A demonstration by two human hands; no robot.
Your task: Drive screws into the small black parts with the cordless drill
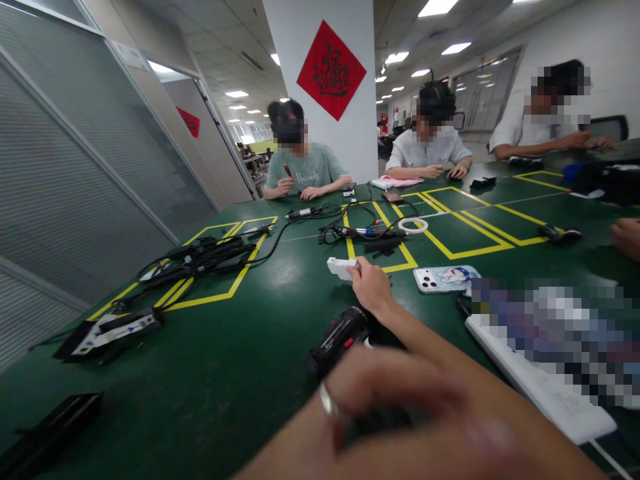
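When read from the left edge, begins with a black case (53, 427) at lower left on the green tabletop (175, 393), perhaps set aside for elbow room. Farther up the left, a heap of cables (205, 259) sprawling over yellow tape (227, 297), probably laid to mark out places. At centre, a black device (337, 337) with a red button (349, 343), partly hidden behind the left hand (370, 387). Above that, a small white box (341, 268), with the grip of the right hand (373, 287) pinched on its right end, seemingly to leave the rest uncovered. At bottom centre, fingers of the left hand bent and blurred, a ring (328, 402) on one; cannot tell whether grasping anything. Farther right, a phone (440, 280) lying back up, likely to spare its screen.
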